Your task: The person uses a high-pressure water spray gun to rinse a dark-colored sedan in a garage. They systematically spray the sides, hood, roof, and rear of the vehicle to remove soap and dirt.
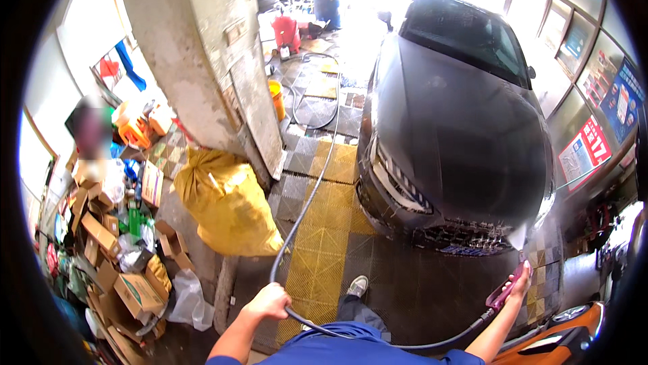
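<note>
Well, spray gun purplish, slender; hose grey, curving.

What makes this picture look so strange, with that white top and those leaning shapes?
Head view: glare washes the background behind the car to white; head view: the pillar leans, likely from the fisheye lens, whose dark round border frames everything; head view: one patch at far left, above the cardboard boxes, is blurred past telling.

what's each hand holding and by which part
Left hand: the hose, partway along. Right hand: the spray gun, toward its spraying end.
</note>
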A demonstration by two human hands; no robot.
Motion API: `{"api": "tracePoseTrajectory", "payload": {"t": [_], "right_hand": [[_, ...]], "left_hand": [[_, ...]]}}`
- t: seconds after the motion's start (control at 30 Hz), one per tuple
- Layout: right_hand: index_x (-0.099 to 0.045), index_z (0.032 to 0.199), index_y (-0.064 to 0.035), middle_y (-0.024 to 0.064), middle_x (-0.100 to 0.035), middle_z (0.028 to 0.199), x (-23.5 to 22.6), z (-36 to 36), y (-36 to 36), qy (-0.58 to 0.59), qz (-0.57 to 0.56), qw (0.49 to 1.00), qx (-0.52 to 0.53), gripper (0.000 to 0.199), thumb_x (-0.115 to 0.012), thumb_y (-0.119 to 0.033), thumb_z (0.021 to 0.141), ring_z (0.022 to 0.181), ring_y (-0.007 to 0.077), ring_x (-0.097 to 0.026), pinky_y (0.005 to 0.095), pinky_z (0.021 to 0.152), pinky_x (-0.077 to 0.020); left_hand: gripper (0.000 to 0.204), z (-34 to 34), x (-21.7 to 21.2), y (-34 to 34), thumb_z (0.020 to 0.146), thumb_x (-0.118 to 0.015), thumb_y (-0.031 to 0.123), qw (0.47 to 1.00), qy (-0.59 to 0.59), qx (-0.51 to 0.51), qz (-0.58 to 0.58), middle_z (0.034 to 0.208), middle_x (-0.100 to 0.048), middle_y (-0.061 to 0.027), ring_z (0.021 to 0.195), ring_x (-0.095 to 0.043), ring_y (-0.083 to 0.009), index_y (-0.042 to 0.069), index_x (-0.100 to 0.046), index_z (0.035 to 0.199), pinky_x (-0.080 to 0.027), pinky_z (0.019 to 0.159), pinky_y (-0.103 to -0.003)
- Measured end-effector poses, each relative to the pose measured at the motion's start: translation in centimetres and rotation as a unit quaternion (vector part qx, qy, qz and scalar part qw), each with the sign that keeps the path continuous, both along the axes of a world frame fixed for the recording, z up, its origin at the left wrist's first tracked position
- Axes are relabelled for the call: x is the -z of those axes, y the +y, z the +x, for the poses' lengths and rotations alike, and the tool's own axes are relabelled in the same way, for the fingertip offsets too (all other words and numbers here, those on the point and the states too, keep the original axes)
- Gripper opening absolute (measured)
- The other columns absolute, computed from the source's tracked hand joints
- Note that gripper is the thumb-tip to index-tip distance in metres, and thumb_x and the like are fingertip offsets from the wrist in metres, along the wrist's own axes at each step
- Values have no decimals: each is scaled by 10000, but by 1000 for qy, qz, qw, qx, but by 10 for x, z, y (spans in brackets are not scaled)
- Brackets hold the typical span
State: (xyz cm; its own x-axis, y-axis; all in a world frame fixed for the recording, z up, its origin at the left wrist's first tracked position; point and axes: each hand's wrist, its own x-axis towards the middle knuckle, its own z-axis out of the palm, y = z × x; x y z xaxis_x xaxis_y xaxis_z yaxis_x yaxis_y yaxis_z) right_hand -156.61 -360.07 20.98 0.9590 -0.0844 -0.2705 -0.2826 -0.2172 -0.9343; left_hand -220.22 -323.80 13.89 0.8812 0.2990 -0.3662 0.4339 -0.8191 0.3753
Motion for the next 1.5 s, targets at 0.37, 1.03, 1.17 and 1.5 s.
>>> {"api": "tracePoseTrajectory", "payload": {"t": [0.37, 1.03, 1.17, 1.5], "right_hand": [[-543, 1415, -231, 44, -533, 768, 5, -217, 28, -67, 82, 990, -92, 531, -595, -487, 954, 472, 98, -451, 242, 406, -382], [-506, 1260, -88, 68, -570, 786, -90, -260, -154, 83, 64, 987, -123, 608, -543, -608, 947, 526, 120, -519, 273, 422, -441], [-515, 1269, -67, 68, -596, 760, -160, -246, -133, 83, 44, 983, -155, 576, -566, -543, 948, 472, 105, -525, 247, 389, -440], [-575, 1202, -117, 42, -614, 730, -226, -167, -14, 115, -45, 951, -283, 540, -525, -589, 946, 469, 97, -540, 250, 410, -440]], "left_hand": [[430, -229, -66, -250, 675, -805, 218, 837, 18, -522, -164, 616, -245, -110, 583, -357, -78, -40, -463, 635, -360, 504, -393], [417, -52, -67, -99, 818, -803, 386, 995, -88, -13, -41, 586, -596, -156, 613, -622, -389, 74, -646, 592, -487, 596, -471], [426, 26, -89, -108, 872, -730, 460, 979, -88, 156, -95, 625, -648, -126, 656, -666, -362, 103, -671, 649, -524, 663, -470], [299, 86, -70, -84, 798, -769, 385, 933, -72, 302, -181, 667, -667, -106, 687, -675, -345, 107, -668, 758, -529, 669, -459]]}}
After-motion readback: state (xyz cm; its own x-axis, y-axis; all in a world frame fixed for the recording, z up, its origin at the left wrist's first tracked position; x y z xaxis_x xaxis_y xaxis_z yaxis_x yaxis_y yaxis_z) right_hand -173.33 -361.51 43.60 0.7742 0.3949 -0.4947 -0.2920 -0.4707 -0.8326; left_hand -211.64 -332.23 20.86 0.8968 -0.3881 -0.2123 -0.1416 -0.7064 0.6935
